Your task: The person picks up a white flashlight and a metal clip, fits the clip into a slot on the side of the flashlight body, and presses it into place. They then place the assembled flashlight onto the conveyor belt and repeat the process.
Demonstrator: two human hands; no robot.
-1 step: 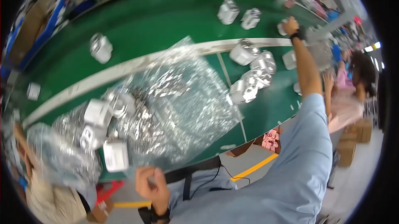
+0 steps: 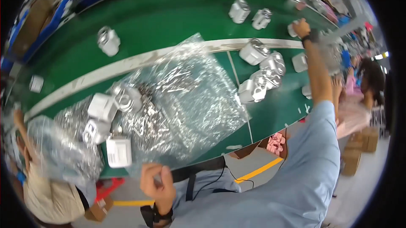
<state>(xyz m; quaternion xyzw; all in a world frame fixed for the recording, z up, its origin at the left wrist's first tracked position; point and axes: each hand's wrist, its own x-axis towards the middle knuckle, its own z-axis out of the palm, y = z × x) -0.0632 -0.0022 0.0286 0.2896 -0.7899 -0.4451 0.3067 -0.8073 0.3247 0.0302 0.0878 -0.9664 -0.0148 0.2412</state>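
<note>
My right hand (image 2: 301, 28) reaches to the far right of the green table, its fingers closed on a small white housing (image 2: 292, 30). My left hand (image 2: 157, 185) hangs at the table's near edge, fingers loosely curled, the thumb apart from them and nothing visible between. Nearest to it lies a white box-shaped housing (image 2: 119, 152). Beyond that, a large clear plastic bag (image 2: 198, 97) is spread out, with several white and silver housings (image 2: 102, 107) at its left. A cluster of similar housings with shiny silver parts (image 2: 253, 51) stands right of the bag.
A pale strip (image 2: 122, 64) runs lengthwise along the table. Across it stand further housings (image 2: 240, 10), one (image 2: 108, 41) at the left. Co-workers are at the left (image 2: 50, 198) and right (image 2: 359, 109). Pink parts (image 2: 275, 143) fill a carton below the near edge.
The whole view has shifted slightly, so the table contents appear a little further right. My right hand stays on the small white housing, and my left hand keeps its loose curl.
</note>
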